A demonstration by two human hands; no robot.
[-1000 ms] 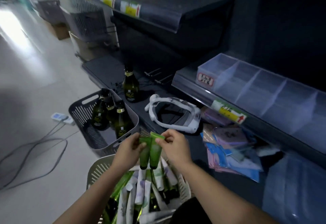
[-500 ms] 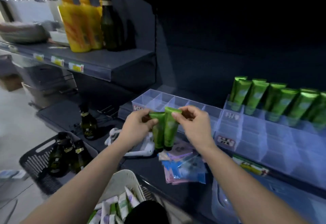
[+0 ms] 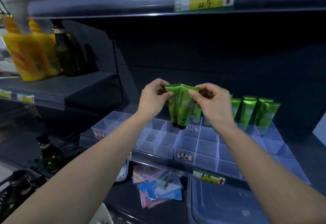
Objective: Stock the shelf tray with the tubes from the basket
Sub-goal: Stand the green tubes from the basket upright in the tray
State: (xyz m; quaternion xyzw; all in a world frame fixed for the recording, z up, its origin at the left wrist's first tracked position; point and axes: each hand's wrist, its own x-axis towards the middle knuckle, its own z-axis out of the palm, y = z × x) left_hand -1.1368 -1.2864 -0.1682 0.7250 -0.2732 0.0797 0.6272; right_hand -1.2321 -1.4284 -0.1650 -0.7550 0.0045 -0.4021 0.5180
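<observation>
Dim shelf, clear tray (image 3: 185, 146): back row partly stocked (front cells bare). Left hand (image 3: 153, 98), right hand (image 3: 211, 102) pinching two tubes (image 3: 178, 107).

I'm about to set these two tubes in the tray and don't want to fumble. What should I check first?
1. Left hand pinches the left tube by its crimped end: ok.
2. Right hand pinches the right tube by its crimped end: ok.
3. Both hang caps down, crimped ends up like the stocked row: ok.
4. Both are over the tray: ok.
5. Free compartments in the tray: ok.
6. Exact compartment under the caps: cannot tell.
</observation>
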